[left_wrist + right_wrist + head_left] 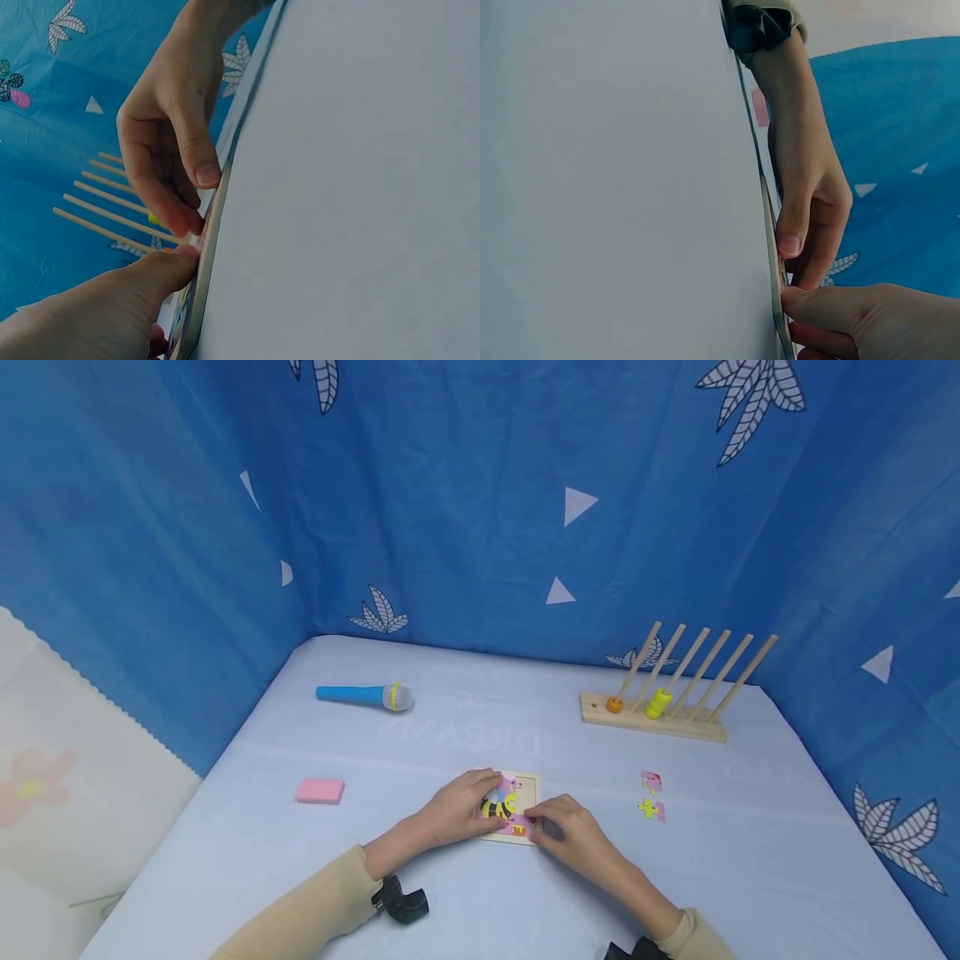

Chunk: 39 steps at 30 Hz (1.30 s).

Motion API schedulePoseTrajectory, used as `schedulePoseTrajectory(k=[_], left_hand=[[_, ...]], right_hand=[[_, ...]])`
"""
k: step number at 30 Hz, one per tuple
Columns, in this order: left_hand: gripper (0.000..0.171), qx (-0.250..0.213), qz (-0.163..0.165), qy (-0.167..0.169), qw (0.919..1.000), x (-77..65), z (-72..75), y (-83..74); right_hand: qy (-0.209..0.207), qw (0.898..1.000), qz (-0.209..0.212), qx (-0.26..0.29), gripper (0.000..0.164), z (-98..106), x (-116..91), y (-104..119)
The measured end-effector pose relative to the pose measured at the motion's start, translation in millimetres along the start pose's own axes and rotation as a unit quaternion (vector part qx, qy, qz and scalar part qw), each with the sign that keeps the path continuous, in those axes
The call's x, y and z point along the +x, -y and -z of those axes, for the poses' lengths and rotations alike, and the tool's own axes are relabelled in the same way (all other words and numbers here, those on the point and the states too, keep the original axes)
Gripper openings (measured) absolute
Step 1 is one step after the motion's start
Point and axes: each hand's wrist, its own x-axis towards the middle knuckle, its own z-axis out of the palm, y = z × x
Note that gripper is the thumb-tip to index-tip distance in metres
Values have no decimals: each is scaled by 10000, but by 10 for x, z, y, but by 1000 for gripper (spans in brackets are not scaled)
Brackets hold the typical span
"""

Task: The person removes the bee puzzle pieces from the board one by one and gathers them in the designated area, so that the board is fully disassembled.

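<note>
A small wooden jigsaw board (525, 842) with a bee picture lies on the table, bare wood showing at its upper right. My left hand (459, 807) holds the board from the left, fingers curved towards its far edge and thumb low on the picture. At the lower right corner, my right hand (573, 832) pinches a puzzle piece (533, 821) against the board, mostly covered by the fingers. Both wrist views show the hands close together over the board's edge, the left thumb (176, 262) pressing on top. Two loose pieces, one pink-red (652, 782) and one yellow-pink (651, 810), lie to the right.
A blue toy microphone (363, 695) lies at the back left, with a pink block (320, 791) nearer me. At the back right stands a wooden peg rack (652, 722) holding orange and yellow beads. Blue curtain (480, 527) hangs behind the white table (465, 910).
</note>
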Motion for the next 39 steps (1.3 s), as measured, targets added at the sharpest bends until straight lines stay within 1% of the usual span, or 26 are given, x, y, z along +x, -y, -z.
schedulePoseTrajectory(k=[2, 6, 10, 15, 21, 25, 30, 32, 34, 37, 39], left_hand=[[67, 38, 25, -48, 10000, 7, 6, -13], [67, 11, 131, -28, 9999, 15, 8, -36], [68, 58, 161, -53, 9998, 22, -9, -45], [68, 83, 139, -144, 9998, 21, -27, -44], [67, 52, 167, -152, 9997, 28, -36, -42], [67, 62, 165, -157, 9997, 28, -40, -37], [67, -26, 149, -160, 9998, 38, -45, -37], [68, -44, 166, -130, 9998, 44, -43, -41], [68, -34, 199, -89, 9998, 47, -40, -48], [68, -4, 252, -40, 9997, 38, -30, -58], [68, 4, 271, -38, 9996, 25, -21, -62]], right_hand=[[-9, 9999, -86, 54, 28, -5, 1, 4], [-53, 9997, -221, 122, 28, -15, -2, 8], [-125, 9994, -244, 214, 28, -27, -6, 6], [-181, 9990, -98, 402, 31, -51, -8, -3], [-240, 9976, 170, 622, 35, -66, -5, -12], [-200, 9977, 234, 608, 35, -60, 0, -10], [-78, 9986, 231, 466, 33, -25, 17, -15], [-64, 9987, 167, 469, 32, 10, 17, -21], [-91, 9980, 63, 627, 30, 81, 8, -35], [-168, 9942, -151, 1050, 28, 259, -45, -105], [-244, 9906, -298, 1311, 27, 406, -122, -187]])
